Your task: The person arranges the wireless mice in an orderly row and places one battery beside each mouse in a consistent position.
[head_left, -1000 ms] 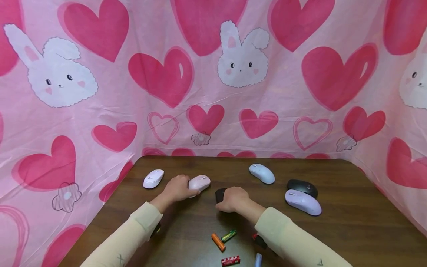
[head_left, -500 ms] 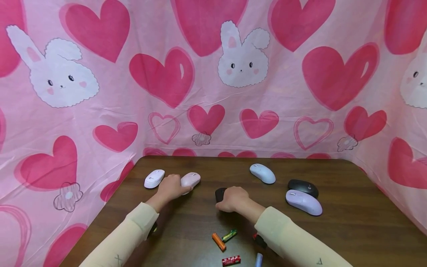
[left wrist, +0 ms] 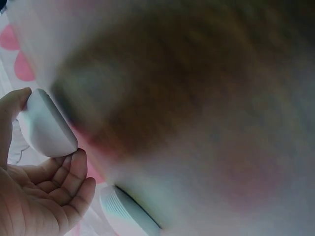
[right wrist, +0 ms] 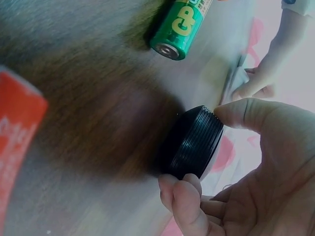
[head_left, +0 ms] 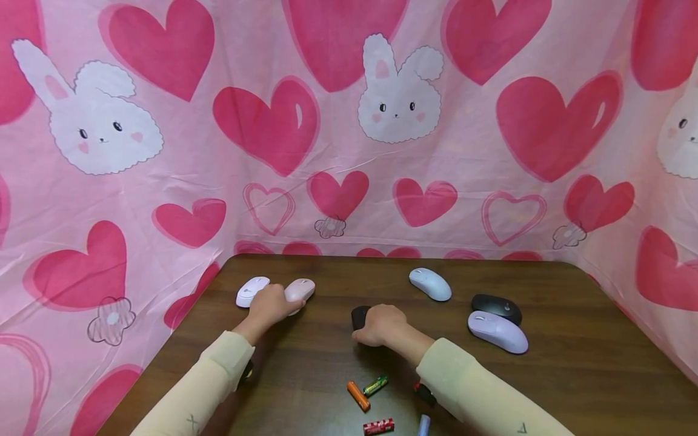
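Toward the table's far left, my left hand (head_left: 268, 309) holds a pale pink computer mouse (head_left: 300, 290), thumb on one side and fingertips on the other in the left wrist view. Just left of that hand lies a white mouse (head_left: 250, 292), which also shows as a pale ridged shape (left wrist: 123, 214) low in the left wrist view. Near the middle, my right hand (head_left: 383, 326) grips a black mouse (head_left: 359, 318) between thumb and fingers. Its ribbed side (right wrist: 199, 142) shows in the right wrist view; the hand hides most of it from above.
Loose batteries lie in front: orange (head_left: 358, 396), green (head_left: 375, 385), red (head_left: 378, 426) and pale blue (head_left: 423, 426). Farther off rests a light blue mouse (head_left: 430, 284). To the right, a second black mouse (head_left: 497, 307) sits against a lilac mouse (head_left: 497, 332).
My left hand has carried the pink mouse leftward along the table, close to the white mouse. The right hand and the black mouse have stayed in place.
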A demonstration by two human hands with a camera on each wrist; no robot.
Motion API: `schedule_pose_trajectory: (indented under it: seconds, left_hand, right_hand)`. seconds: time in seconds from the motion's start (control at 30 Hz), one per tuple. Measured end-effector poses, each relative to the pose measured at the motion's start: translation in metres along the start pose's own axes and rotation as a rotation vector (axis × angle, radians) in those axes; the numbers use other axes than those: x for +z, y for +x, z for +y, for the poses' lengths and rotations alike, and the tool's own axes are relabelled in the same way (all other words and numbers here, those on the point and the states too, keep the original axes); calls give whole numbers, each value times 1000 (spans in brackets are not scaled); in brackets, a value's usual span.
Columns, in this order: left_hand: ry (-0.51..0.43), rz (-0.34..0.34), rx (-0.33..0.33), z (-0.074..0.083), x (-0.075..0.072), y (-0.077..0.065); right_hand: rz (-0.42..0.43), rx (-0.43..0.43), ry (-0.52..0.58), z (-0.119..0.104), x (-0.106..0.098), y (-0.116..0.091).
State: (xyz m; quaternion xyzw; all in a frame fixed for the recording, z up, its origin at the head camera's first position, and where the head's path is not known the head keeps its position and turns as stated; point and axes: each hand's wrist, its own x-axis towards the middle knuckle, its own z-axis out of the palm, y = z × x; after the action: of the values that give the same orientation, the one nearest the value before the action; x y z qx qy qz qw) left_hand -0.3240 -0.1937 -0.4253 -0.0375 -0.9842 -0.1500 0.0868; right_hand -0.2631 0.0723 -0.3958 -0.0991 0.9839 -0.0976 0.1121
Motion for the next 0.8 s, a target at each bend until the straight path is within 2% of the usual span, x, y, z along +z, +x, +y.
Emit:
schedule_pose_trajectory:
  seconds: [0.4,0.8]
  left_hand:
    - [-9,-16,-41,-11,-2,1]
    - [-14,-29,-58,-13,-3,4]
  right_hand:
    - [30,-18,15,-2,-2,9]
    - [21,11,46,-10,-15,20]
